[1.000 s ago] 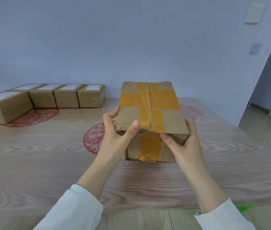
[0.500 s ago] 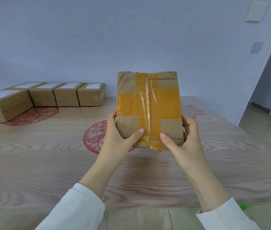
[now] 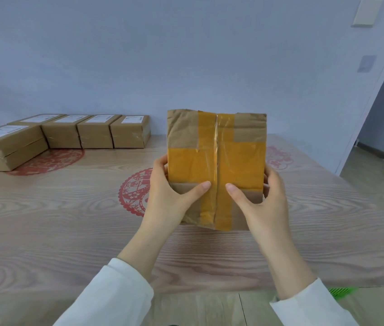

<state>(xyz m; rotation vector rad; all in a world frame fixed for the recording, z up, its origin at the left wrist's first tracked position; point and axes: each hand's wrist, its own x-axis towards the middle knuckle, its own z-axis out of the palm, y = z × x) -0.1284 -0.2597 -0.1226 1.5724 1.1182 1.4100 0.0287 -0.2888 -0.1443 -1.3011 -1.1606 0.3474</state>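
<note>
A brown paper parcel [image 3: 238, 165], crossed with wide yellow tape and a clear strip down its middle seam, is held upright above the table [image 3: 68, 231], just right of the centre of the view, its taped face turned to the camera. Its lower edge hangs clear of the wood. The left hand [image 3: 165, 201] grips it from eight o'clock, thumb [image 3: 200, 187] laid across the front and the fingers wrapped round the left edge to the back. The right hand [image 3: 264, 203] grips it from four o'clock in the same way, thumb [image 3: 233, 189] on the front and fingers curled behind the right edge. The two thumb tips lie near each other, one on each side of the seam. White sleeves [image 3: 111, 297] cover both forearms towards six o'clock.

A red paper cutout [image 3: 132, 191] lies flat on the table at nine o'clock of the parcel, partly hidden behind the left hand; another [image 3: 279, 156] shows at three o'clock. At ten o'clock a row of brown boxes [image 3: 95, 135] with white labels stands along the wall, and a larger flat box [image 3: 5, 149] lies at the left end, resting on a third cutout [image 3: 54, 158]. A pale wall [image 3: 186, 55] rises behind, with a plate [image 3: 365, 10] high at one o'clock. Something green [image 3: 341, 290] sits on the floor at five o'clock
</note>
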